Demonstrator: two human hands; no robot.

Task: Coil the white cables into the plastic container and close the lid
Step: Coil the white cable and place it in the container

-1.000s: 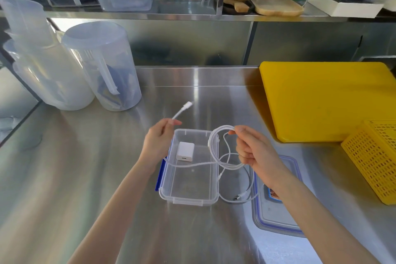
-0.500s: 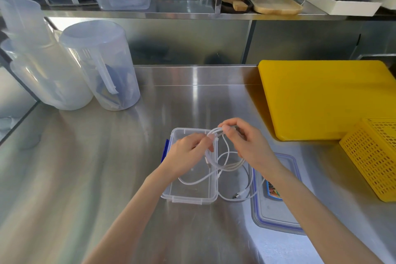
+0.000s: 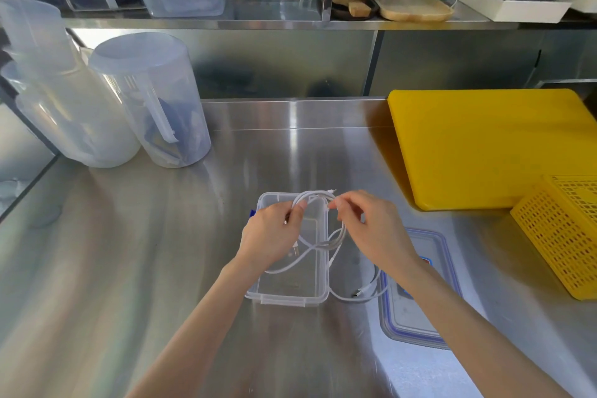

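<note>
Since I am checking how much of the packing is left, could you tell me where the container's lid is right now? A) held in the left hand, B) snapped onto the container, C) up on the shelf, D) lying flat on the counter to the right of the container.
D: the blue-rimmed lid lies flat on the counter to the right of the open container, while both hands hold the white cable.
</note>
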